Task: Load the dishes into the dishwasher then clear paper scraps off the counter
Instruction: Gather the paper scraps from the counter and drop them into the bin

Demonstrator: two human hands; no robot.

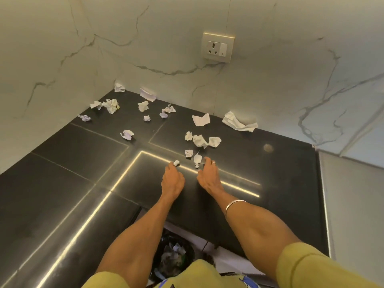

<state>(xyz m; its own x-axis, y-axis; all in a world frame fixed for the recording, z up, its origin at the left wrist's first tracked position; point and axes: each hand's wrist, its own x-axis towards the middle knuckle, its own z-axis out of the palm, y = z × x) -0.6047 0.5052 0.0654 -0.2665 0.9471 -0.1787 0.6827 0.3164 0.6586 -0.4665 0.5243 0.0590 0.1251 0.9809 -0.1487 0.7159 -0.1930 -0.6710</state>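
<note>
Marble walls corner a black worktop (62, 183) strewn with paper scraps (199, 140); left hand (172, 179) pinches a small scrap (176, 162) at its fingertips; right hand (207, 177), fingers loosely spread, reaches the nearest piece (197, 159), holding nothing; better to sweep scraps together toward the bin (174, 256) below the edge than pick singly.
</note>
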